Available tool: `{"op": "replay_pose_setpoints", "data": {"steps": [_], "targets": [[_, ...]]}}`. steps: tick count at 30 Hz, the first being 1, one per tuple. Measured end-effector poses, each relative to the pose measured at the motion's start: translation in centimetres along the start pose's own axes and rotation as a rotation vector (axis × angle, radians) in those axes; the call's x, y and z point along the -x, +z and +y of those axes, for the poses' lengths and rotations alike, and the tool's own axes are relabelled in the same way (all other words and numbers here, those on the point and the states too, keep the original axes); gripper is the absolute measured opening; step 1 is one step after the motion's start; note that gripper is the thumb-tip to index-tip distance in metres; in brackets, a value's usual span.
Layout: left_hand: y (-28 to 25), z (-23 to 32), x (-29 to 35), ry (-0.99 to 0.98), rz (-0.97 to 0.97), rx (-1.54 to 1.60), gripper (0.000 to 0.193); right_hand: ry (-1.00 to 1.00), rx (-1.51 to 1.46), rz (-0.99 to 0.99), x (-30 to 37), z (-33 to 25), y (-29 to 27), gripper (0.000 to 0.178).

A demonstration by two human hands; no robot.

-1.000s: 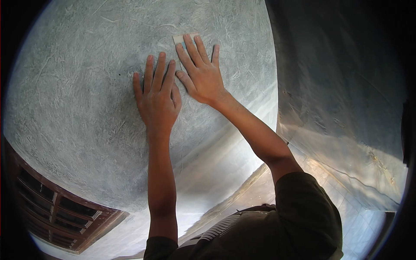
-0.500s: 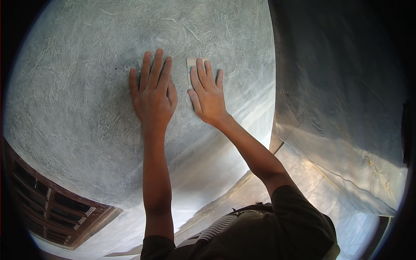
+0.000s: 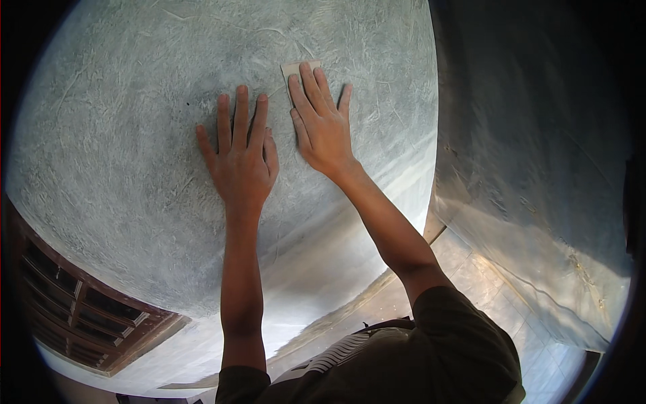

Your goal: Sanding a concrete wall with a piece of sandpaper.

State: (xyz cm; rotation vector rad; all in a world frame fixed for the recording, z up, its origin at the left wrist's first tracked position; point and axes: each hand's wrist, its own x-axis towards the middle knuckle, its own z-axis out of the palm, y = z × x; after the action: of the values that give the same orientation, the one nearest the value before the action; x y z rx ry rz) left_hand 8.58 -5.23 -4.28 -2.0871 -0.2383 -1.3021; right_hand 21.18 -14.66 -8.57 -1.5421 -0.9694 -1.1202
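My right hand (image 3: pixel 326 138) lies almost flat on a grey, rough-plastered wall (image 3: pixel 134 168), pressing a small beige piece of sandpaper (image 3: pixel 290 70) against it. The paper's upper edge and left corner show past the fingertips; the palm and fingers cover the rest. To its left, my left hand (image 3: pixel 243 168) rests on the same wall with its fingers spread and nothing in it. The left fingertips sit a little lower than the right ones, and a narrow strip of plaster separates the two hands.
A brown wooden window frame (image 3: pixel 81 299) with dark openings is at the lower left. On the right, a dark, creased surface like sheeting (image 3: pixel 531 155) meets the wall's edge. Pale floor tiles (image 3: pixel 501 286) show at the lower right.
My right hand has slid upward along the wall, taking the sandpaper with it. My left hand sits slightly lower in view, its fingers spread a bit wider.
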Motion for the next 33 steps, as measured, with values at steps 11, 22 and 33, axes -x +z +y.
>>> {"op": "replay_pose_setpoints", "data": {"steps": [11,22,33], "targets": [[0.4,0.2,-0.1,-0.001,0.016,0.007,0.056,0.045,-0.026,0.062,-1.1,0.2,0.0,0.053],[0.1,-0.1,-0.1,-0.01,0.029,0.027,0.053,0.12,-0.025,0.008,-0.6,-0.5,-0.5,0.054],[0.2,-0.2,0.2,-0.004,0.06,0.068,0.05,0.091,-0.037,0.023,-0.5,-1.4,0.4,0.056]]}}
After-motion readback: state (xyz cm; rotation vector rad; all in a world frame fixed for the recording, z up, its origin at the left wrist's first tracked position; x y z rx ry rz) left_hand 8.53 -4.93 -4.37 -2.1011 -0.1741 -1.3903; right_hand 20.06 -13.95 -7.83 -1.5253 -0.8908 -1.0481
